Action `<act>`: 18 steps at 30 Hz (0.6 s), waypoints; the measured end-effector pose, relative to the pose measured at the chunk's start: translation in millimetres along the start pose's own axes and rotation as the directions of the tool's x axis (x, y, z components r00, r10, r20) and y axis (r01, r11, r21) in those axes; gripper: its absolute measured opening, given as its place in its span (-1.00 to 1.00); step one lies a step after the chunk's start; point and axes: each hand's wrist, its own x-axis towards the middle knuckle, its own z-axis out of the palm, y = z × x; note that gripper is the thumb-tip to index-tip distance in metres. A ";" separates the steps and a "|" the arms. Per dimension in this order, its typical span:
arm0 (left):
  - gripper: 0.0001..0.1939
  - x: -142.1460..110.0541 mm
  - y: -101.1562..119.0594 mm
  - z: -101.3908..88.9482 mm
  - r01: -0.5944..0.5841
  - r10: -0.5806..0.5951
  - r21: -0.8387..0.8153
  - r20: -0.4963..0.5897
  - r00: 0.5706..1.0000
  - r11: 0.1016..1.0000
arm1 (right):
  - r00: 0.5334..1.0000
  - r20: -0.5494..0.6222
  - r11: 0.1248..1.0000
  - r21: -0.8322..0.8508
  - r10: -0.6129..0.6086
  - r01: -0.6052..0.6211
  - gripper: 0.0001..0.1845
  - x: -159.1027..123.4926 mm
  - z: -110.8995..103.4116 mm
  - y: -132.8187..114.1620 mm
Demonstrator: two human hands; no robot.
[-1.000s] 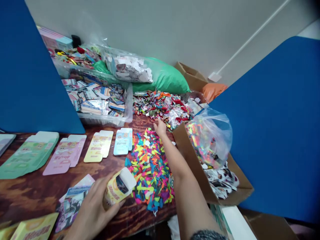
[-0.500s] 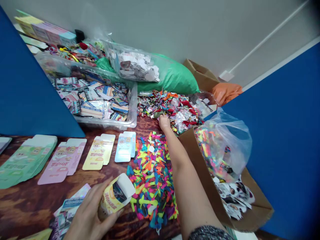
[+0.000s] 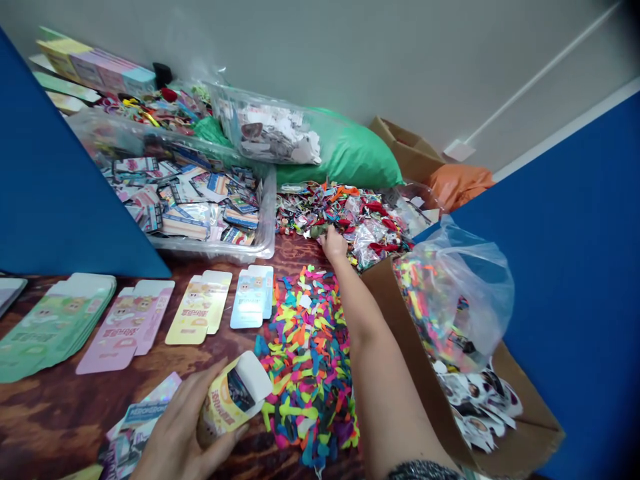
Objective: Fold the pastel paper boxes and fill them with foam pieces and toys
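Note:
My left hand (image 3: 183,427) grips a small yellow cardboard box (image 3: 231,397) with a white flap open at its end and a picture panel on its side. My right hand (image 3: 333,243) stretches across the table to the edge of a heap of shiny, multicoloured wrappers and scraps (image 3: 345,220). Its fingertips lie against a small dark green piece (image 3: 317,231), though whether they grip it is hidden. Under my right forearm lies a spread of neon paper cut-outs (image 3: 310,360).
Flat printed box blanks (image 3: 127,327) lie in green, pink, yellow and blue stacks on the wooden table (image 3: 295,253). Behind them stands a plastic bin of printed cards (image 3: 215,243). A cardboard box (image 3: 415,333) holding a plastic bag sits to the right, between blue panels.
My view has tilted and shifted slightly, and my right hand has moved a little further into the wrapper heap. My left hand still holds the yellow box, now turned slightly.

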 end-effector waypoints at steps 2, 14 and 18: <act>-0.29 1.0 0.7 -0.1 -0.008 0.008 0.000 -0.006 1.000 1.000 | 0.999 -0.029 0.999 0.021 -0.031 0.032 -0.53 -0.4 -0.9 -2.7; -0.30 7.0 12.5 -4.2 0.084 -0.087 -0.068 -0.038 0.995 0.994 | 0.955 -0.066 0.852 0.438 -0.288 0.287 -0.70 -67.9 -73.6 -16.2; -0.29 16.0 18.7 -10.5 0.216 -0.222 -0.154 -0.024 0.975 0.964 | 0.850 -0.003 0.368 0.900 -0.526 0.231 -0.74 -152.1 -107.4 -38.4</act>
